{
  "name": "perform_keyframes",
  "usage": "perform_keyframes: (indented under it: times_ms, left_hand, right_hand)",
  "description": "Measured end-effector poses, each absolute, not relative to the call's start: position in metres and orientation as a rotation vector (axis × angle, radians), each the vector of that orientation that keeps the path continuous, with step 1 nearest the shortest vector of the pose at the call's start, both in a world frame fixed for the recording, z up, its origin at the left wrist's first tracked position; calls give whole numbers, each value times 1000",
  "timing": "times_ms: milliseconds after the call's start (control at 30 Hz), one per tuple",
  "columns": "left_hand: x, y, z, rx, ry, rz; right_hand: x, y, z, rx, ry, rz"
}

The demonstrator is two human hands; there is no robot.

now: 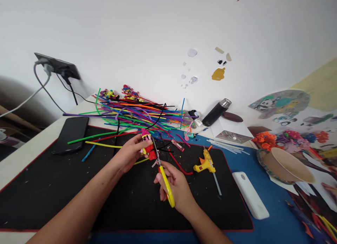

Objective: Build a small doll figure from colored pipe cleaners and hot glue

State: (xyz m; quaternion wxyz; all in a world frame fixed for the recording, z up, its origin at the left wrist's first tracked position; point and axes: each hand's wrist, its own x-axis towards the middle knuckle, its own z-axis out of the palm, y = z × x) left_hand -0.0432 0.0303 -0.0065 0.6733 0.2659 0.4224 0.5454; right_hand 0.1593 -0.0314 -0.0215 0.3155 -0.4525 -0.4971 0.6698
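Between the thumb and fingers of my left hand [131, 151] is a small pipe-cleaner figure [150, 151], with a pink top, a yellow part and a red body. My right hand [175, 184] grips a pair of scissors [165, 186] with yellow handles. Their blades point up and away from me and lie against the right side of the figure. Black strands stick out to the right behind the blades; I cannot tell whether the blades are on one. Both hands are above a black desk mat [126, 209].
A heap of coloured pipe cleaners [142, 114] lies at the back, with small finished figures [129, 93] behind. Right of my hands is a yellow glue gun [205, 163]. A phone [71, 135], a black flask [217, 112], a white power bank [250, 195] and a bowl [289, 165] stand around.
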Motion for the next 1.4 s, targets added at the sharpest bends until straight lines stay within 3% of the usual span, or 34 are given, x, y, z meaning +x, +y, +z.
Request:
perform_keyframes:
  times_ms: [1033,1233,1400]
  left_hand:
    - [-48,32,-3,499,943,1294]
    - [-52,30,8,464,837,1370]
    - [-56,27,12,476,779,1396]
  right_hand:
    - [153,-26,-25,-1278,-1255,1843]
    - [166,-23,-17,-1354,-1463,1687]
    - [167,-17,0,-1398,-2051,1297]
